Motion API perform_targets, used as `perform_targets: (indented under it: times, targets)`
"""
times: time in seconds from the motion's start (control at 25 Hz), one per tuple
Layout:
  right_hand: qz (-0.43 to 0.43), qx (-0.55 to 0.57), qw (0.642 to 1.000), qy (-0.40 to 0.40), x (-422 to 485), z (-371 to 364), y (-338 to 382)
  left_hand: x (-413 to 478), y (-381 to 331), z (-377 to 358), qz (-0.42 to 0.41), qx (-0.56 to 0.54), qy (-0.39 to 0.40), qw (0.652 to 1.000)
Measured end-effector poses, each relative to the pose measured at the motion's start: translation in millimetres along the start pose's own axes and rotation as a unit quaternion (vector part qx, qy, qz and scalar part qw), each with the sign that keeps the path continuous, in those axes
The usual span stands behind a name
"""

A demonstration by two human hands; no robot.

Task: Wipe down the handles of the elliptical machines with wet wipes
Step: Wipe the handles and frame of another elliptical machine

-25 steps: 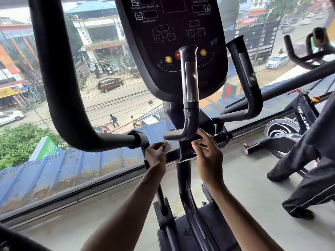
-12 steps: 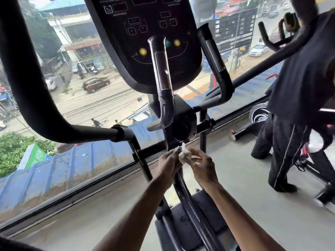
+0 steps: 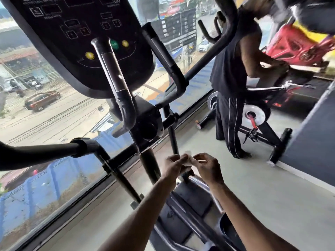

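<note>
A small white wet wipe is pinched between my left hand and my right hand, held in front of me below the elliptical's console. Both hands are off the machine. The left fixed handle with its metal sensor strip rises in front of the console, and the right fixed handle stands beside it. The big left swing handle reaches in from the left edge. The wipe is mostly hidden by my fingers.
A person in dark clothes stands at a spin bike to the right. A large window looks down on a street. Grey floor lies to the right, with a dark wall panel at the far right.
My hands left the handle base, came down and met in front of me, both now holding the wipe. The view swung right and the person at the bike came closer into view.
</note>
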State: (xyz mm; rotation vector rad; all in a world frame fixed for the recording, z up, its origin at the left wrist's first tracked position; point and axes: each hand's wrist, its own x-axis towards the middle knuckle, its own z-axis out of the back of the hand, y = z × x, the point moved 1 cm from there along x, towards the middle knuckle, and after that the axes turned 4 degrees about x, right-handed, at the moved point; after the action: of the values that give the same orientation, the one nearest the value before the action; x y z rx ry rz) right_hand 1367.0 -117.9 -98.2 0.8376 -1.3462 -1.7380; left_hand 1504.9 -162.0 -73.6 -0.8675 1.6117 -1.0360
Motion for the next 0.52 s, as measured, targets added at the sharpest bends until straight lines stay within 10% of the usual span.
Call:
perform_targets:
  times: [0.52]
  targets:
    - [-0.126,0.052,0.891,-0.433,-189.8,170.4,-56.9,-104.4,80.1,-173.3,0.119,0.119,0.359,0.918]
